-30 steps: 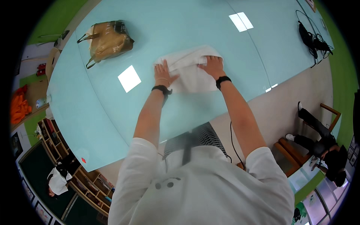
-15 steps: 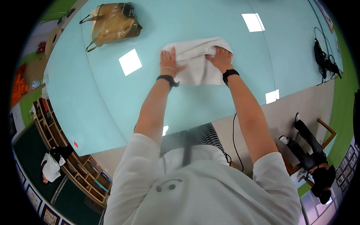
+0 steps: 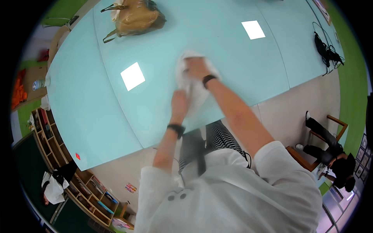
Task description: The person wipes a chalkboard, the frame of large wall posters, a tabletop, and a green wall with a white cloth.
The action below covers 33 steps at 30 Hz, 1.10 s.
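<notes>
A white cloth (image 3: 199, 92), bunched and narrow, is blurred by motion over the pale blue table (image 3: 217, 93). My right hand (image 3: 197, 68) is closed on its far part, fingers curled into the fabric. Nearer to me, my left hand (image 3: 180, 103) grips the cloth's near left side in a fist. Some fingertips of both hands are hidden or smeared. Each wrist wears a dark band.
A brown bag with handles (image 3: 140, 19) lies at the table's far left. Black cables (image 3: 328, 52) rest at the far right. Low shelves (image 3: 83, 190) stand left of the table. A person in dark clothes (image 3: 336, 163) sits on the right, and another person (image 3: 54, 188) is at lower left.
The cloth lay spread with both hands flat on it; now it is gathered and narrower. My left hand has drawn back toward me, and my right has moved left. The view has shifted slightly.
</notes>
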{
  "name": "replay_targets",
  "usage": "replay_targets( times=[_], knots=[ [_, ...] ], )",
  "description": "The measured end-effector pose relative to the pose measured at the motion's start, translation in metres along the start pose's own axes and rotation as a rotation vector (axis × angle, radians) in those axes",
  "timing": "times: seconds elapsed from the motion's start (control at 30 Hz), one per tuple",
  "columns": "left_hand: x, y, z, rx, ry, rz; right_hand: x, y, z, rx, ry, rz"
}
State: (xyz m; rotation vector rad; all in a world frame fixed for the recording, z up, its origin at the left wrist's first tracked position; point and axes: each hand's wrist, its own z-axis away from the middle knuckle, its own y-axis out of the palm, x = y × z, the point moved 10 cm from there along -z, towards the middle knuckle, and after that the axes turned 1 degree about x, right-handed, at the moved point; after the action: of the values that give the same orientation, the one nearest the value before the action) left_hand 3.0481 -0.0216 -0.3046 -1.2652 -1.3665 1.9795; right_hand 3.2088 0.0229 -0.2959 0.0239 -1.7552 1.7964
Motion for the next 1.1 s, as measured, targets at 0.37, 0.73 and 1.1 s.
replay_targets(
  times=[0.37,0.73,1.1],
  knots=[
    [0.232,-0.046,0.527,-0.023,-1.029,0.051,0.428,0.279,0.207,0.568,-0.570,0.167],
    [0.282,-0.128,0.540,-0.640,-0.979,0.139,0.401,0.218,0.204,0.211,-0.515,0.196],
    [0.272,-0.193,0.242,-0.535,-0.509,0.174,0.227,0.118,0.193,0.182,-0.106,-0.294]
  ],
)
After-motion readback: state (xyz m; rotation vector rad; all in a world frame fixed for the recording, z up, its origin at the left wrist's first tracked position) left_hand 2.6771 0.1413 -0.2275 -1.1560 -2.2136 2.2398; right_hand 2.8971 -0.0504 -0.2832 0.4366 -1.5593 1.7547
